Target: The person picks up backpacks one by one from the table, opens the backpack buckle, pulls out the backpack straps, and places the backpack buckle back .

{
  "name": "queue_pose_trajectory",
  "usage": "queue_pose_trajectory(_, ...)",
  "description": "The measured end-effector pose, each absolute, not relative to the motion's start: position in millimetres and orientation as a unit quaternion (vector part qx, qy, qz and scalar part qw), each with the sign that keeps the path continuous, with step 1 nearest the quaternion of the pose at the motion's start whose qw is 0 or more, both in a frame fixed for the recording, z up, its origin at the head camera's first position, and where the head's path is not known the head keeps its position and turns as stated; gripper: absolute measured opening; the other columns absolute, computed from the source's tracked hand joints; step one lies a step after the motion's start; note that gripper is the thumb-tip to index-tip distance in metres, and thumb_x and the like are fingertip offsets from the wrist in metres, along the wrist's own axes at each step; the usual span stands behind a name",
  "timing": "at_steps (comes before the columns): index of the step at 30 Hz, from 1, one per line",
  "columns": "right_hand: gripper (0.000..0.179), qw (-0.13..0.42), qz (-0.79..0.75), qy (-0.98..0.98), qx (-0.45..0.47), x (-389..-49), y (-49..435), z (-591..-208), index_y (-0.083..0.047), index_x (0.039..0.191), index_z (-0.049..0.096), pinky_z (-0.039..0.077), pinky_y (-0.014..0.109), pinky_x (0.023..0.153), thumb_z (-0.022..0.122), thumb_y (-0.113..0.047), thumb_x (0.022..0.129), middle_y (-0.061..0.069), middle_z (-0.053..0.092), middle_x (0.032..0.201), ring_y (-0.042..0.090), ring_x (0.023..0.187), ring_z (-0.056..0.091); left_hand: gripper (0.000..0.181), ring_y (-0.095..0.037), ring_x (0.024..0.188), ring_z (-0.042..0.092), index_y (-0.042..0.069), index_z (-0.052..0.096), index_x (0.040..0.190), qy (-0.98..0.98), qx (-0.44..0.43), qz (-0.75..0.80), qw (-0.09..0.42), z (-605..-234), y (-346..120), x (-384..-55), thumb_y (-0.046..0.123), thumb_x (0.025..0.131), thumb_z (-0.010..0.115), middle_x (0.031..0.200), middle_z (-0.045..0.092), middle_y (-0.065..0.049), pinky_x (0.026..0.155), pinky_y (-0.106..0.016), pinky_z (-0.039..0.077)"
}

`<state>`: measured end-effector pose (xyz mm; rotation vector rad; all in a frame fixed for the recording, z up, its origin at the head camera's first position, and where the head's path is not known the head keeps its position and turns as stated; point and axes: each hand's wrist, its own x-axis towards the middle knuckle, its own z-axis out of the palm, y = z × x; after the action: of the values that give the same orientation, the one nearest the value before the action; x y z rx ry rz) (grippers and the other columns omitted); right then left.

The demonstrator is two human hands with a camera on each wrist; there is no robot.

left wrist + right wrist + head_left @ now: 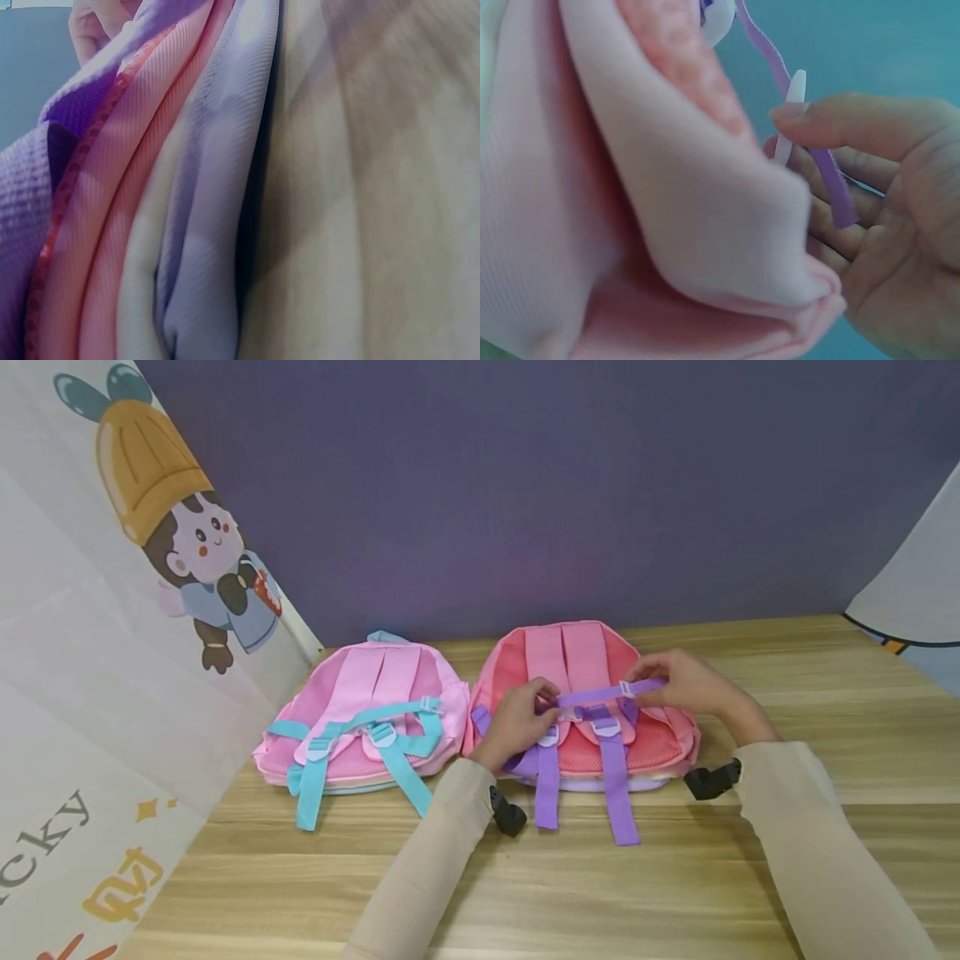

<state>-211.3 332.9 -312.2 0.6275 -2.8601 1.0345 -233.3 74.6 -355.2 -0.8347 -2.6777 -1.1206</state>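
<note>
A coral-pink backpack (502, 672) lies with its shoulder-strap side up, its purple webbing straps (548, 789) hanging over the front. Across it runs a narrow purple chest strap (592, 697), held raised between both hands. My left hand (519, 720) pinches its left end near a clear buckle (572, 713); in the left wrist view only some fingers (91, 30) show beyond the bag's edge. At the other end, my right hand (684, 683) grips the white slider (786, 131) between thumb and fingers, with the strap's loose tail (838, 199) lying across the fingers.
A light-pink backpack (352, 677) with turquoise straps (311, 793) lies against the left side of the coral one. Both rest on a wood-grain table (570, 902). Behind stands a dark blue panel (562, 493); at left hangs a white printed sheet (67, 635).
</note>
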Motion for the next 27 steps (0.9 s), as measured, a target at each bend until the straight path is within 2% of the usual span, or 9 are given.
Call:
queue_pose_trajectory(4, 0.025, 0.022, 0.326, -0.923, 0.206, -218.0, 339.4, -310.9, -0.001, 0.104, 0.068, 0.048, 0.05, 0.089, 0.073, -0.004, 0.08, 0.016, 0.069, 0.103, 0.033, 0.101, 0.062, 0.021, -0.017, 0.09, 0.066, 0.007, 0.064, 0.107, -0.885, -0.274, -0.37, 0.066, -355.5, 78.8, -238.0, 0.011, 0.086, 0.067, 0.1, 0.07, -0.007, 0.078, -0.022, 0.05)
queue_pose_trajectory(13, 0.026, 0.023, 0.313, -0.927, 0.206, -228.8, 351.4, -305.6, -0.003, 0.106, 0.069, 0.048, 0.024, 0.072, 0.074, -0.007, 0.08, 0.014, 0.069, 0.102, 0.021, 0.087, 0.058, 0.021, -0.017, 0.09, 0.066, 0.007, 0.063, 0.106, -0.886, -0.268, -0.371, 0.072, -353.7, 85.0, -244.8, 0.011, 0.086, 0.067, 0.1, 0.07, -0.007, 0.078, -0.021, 0.049)
queue_pose_trajectory(21, 0.026, 0.03, 0.317, -0.928, 0.194, -216.4, 348.4, -310.9, -0.002, 0.105, 0.07, 0.047, 0.021, 0.069, 0.075, -0.007, 0.08, 0.014, 0.07, 0.101, 0.014, 0.082, 0.058, 0.022, -0.017, 0.09, 0.066, 0.007, 0.063, 0.107, -0.883, -0.278, -0.372, 0.065, -356.3, 75.7, -236.6, 0.011, 0.086, 0.067, 0.1, 0.07, -0.007, 0.079, -0.021, 0.05)
queue_pose_trajectory(27, 0.027, 0.025, 0.326, -0.928, 0.178, -203.4, 343.7, -312.9, -0.001, 0.107, 0.07, 0.048, 0.02, 0.068, 0.073, -0.005, 0.08, 0.017, 0.069, 0.103, 0.018, 0.085, 0.059, 0.022, -0.018, 0.09, 0.066, 0.006, 0.063, 0.108, -0.88, -0.287, -0.375, 0.057, -358.6, 69.7, -230.0, 0.01, 0.086, 0.067, 0.1, 0.07, -0.008, 0.079, -0.021, 0.05)
